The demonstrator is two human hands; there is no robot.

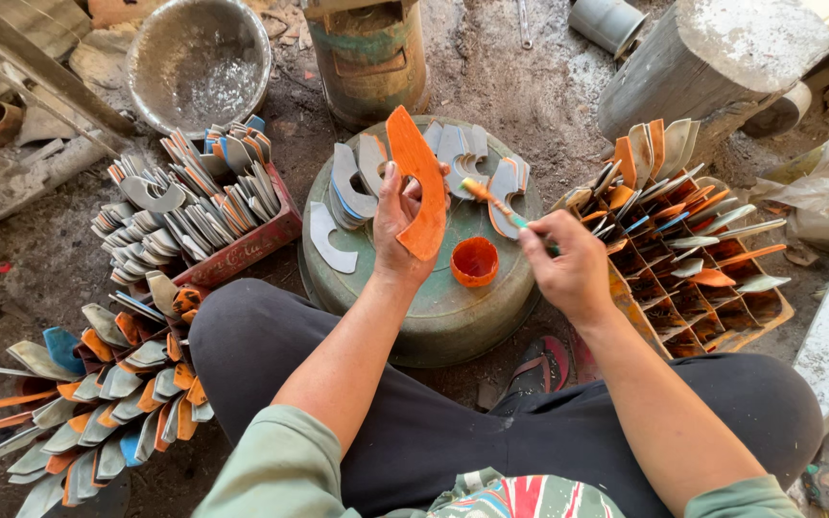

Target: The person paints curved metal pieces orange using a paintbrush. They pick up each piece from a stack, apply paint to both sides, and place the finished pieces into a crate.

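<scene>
My left hand (397,223) grips a curved, orange-painted metal blade (418,182), held upright over a round green drum lid (443,307). My right hand (568,270) holds a thin paintbrush (493,201) whose orange-loaded tip points toward the blade, just to its right. A small cap of orange paint (475,261) sits on the lid between my hands. Several unpainted grey curved blades (352,182) lie on the lid's far side.
A red crate (242,251) at left holds several grey blades. A stack of blades (98,403) with orange and blue paint fans out at lower left. An orange divided crate (702,288) at right holds painted blades. A metal bowl (199,59), a green can (369,58) and a log (712,58) stand beyond.
</scene>
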